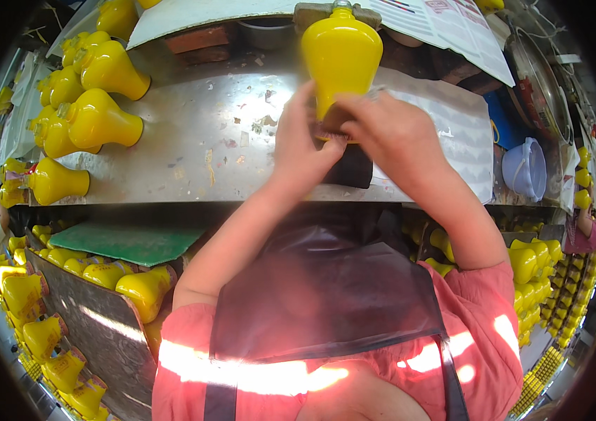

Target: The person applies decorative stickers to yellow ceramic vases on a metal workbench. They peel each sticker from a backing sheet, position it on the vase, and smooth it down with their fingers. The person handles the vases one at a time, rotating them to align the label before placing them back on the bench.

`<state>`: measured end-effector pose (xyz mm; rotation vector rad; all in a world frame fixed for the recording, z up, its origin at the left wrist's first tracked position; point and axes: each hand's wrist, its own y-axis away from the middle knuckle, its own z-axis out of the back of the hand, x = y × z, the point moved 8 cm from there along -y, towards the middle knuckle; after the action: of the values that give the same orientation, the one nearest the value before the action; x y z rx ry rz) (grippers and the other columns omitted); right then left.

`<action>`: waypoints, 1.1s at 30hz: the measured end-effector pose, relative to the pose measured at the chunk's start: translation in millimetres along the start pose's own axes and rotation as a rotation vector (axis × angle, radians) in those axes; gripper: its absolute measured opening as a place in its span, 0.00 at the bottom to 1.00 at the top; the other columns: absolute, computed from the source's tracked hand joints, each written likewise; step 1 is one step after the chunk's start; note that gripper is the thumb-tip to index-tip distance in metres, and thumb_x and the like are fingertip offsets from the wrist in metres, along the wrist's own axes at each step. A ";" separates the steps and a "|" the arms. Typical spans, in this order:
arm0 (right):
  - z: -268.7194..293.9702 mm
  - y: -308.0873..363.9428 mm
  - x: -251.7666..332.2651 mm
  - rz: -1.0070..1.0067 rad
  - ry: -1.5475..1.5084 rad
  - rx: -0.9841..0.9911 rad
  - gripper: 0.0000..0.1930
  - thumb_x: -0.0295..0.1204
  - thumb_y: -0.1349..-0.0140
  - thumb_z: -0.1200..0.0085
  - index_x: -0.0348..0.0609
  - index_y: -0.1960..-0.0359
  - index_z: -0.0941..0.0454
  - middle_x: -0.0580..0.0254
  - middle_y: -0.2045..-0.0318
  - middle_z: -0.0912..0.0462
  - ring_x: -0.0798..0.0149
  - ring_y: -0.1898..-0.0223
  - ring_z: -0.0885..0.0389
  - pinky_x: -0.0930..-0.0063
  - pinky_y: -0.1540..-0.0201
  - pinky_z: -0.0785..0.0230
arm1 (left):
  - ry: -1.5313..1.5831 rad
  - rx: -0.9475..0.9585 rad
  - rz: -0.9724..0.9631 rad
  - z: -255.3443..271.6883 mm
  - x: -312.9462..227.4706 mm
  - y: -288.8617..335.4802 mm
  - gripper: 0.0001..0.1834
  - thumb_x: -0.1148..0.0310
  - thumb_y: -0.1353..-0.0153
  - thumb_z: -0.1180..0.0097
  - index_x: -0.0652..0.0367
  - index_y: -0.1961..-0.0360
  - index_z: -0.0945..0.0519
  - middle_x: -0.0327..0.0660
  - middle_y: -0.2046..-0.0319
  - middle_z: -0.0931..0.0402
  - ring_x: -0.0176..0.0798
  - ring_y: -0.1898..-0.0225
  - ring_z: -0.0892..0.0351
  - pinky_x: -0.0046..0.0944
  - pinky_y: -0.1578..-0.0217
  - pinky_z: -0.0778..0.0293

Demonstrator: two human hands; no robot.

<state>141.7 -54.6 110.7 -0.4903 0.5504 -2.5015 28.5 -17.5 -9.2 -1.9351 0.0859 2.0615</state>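
Note:
A glossy yellow bulb-shaped bottle [342, 52] lies in front of me, its wide end far away and its narrower end toward me. My left hand [299, 144] holds the narrow end from the left, with the thumb reaching across near the rim. From the right, my right hand [392, 126] bends over the same end, fingers pinched on a small dark brown piece [336, 118] against the bottle. Motion blurs the fingertips, and what the piece is cannot be made out. Below the hands a black pad [351, 170] sits at the table's near edge.
A metal table [192, 133] carries scraps and stains. Several yellow bottles [105, 119] lie at its left. The far end of the held bottle rests by a grey block [305, 15]. A pale bucket [524, 170] stands at right. More bottles [145, 291] fill bins beside a green board [129, 242].

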 end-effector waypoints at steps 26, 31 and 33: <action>2.8 52.9 -49.7 -0.455 0.006 -0.267 0.20 0.25 0.42 0.29 0.47 0.47 0.17 0.54 0.64 0.13 0.53 0.65 0.12 0.66 0.63 0.20 | -0.367 0.035 -0.225 4.0 -23.3 4.0 0.48 0.69 0.45 0.31 0.56 0.24 0.40 0.52 0.30 0.38 0.47 0.42 0.27 0.48 0.39 0.29; -5.8 48.4 -37.2 -0.219 -0.155 -0.266 0.19 0.26 0.40 0.31 0.46 0.46 0.17 0.55 0.59 0.12 0.53 0.60 0.12 0.67 0.58 0.20 | -0.725 -0.019 -0.331 -8.2 -32.7 5.0 0.55 0.64 0.57 0.17 0.53 0.26 0.32 0.53 0.30 0.38 0.50 0.49 0.23 0.46 0.43 0.24; -9.2 46.3 -48.6 -0.287 -0.081 -0.316 0.19 0.28 0.40 0.32 0.49 0.47 0.18 0.56 0.64 0.14 0.51 0.66 0.14 0.63 0.65 0.21 | -0.709 -0.029 -0.338 -6.8 -31.6 2.6 0.55 0.64 0.56 0.18 0.53 0.26 0.32 0.53 0.32 0.36 0.49 0.50 0.22 0.46 0.45 0.23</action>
<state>195.5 -60.7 70.0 -0.8382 0.9060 -2.6577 35.6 -27.6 20.8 -1.0353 -0.3992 2.3617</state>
